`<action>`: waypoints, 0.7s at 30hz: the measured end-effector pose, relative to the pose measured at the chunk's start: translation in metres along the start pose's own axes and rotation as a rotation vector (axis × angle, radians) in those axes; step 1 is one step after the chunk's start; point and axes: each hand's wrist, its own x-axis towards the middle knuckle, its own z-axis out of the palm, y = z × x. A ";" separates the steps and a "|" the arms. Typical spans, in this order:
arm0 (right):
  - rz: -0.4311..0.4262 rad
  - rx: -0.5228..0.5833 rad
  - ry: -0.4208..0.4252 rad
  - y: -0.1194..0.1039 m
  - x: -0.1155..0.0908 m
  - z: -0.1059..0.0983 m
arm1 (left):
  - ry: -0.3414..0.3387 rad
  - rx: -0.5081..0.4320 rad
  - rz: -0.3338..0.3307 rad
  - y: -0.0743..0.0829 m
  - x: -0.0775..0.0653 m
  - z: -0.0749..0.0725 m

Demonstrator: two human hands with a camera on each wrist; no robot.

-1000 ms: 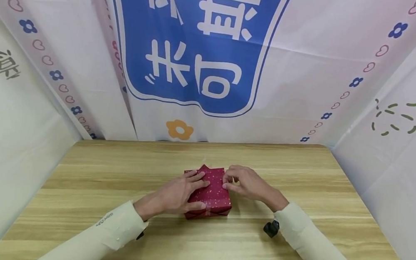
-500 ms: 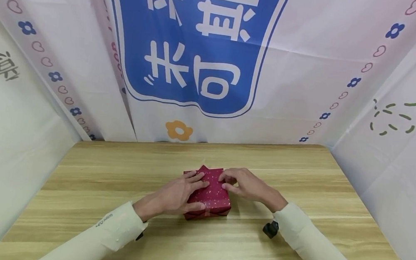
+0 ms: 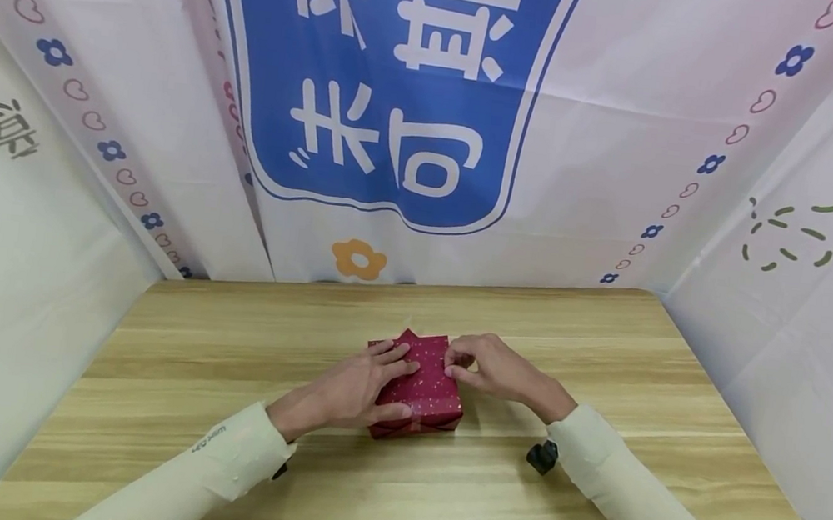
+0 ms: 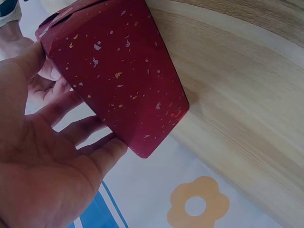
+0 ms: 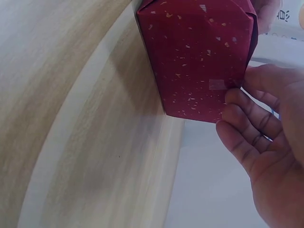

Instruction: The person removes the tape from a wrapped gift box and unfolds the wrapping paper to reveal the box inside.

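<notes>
A small gift box (image 3: 432,383) wrapped in dark red, speckled paper stands on the wooden table. My left hand (image 3: 353,384) rests on its top with straight, spread fingers. In the left wrist view those fingers reach over the upper edge of the box (image 4: 118,71). At the right edge my right hand (image 3: 492,366) has its fingers bent, thumb and index fingertip together at the paper. The right wrist view shows a strip of clear tape (image 5: 216,84) on the box's side, right beside these fingertips. A pointed paper flap (image 3: 409,337) juts up at the far edge.
The wood-grain table (image 3: 228,334) runs back to a white printed cloth (image 3: 582,184) with a blue sign on it. Cloth walls also stand at the left and right. A black wrist device (image 3: 543,456) hangs below the right sleeve.
My right fingertips moved slightly in over the top of the box, then back to its right edge. The left hand and the box have stayed in place.
</notes>
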 end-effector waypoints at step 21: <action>0.015 -0.011 -0.011 -0.002 -0.006 0.002 | -0.002 -0.019 -0.022 0.001 0.000 0.000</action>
